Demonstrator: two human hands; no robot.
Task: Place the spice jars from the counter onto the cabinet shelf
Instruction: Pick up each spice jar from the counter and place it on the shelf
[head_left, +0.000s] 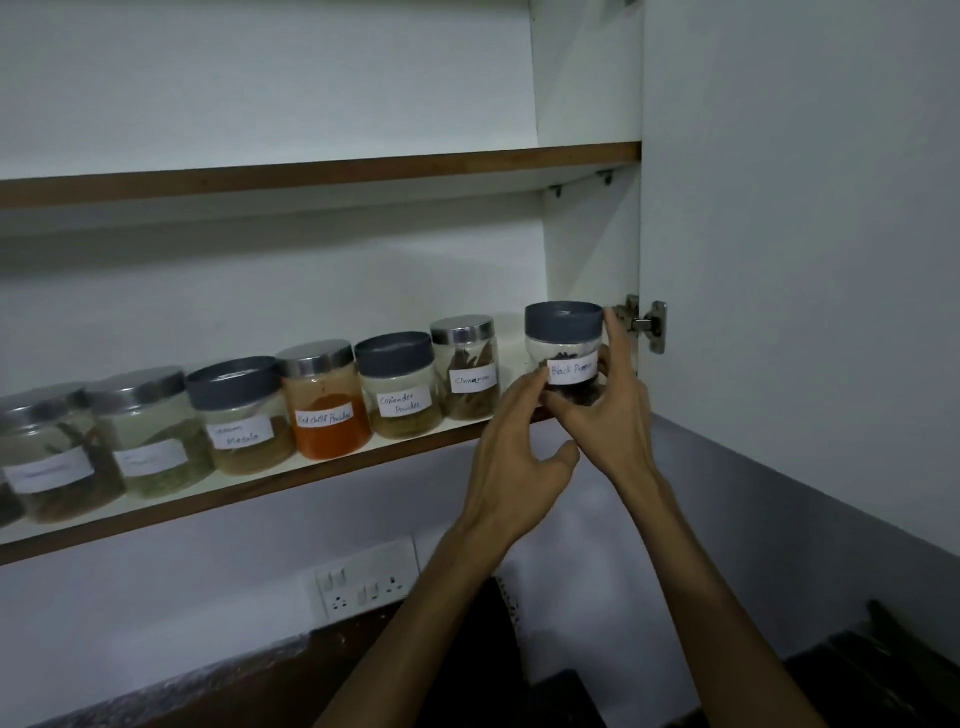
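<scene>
Dim, bluish light; the shelf (322, 475) edges bow with wide-angle distortion, and the far-left jars (49, 457) look soft and blurred

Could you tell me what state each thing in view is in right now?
Black pepper jar: lidded, upright, at the shelf's right end, held.
Right hand: grips that jar.
Left hand: fingertips touch the jar.
Cinnamon jar: lidded, upright on the shelf.
Cabinet door: open.
</scene>
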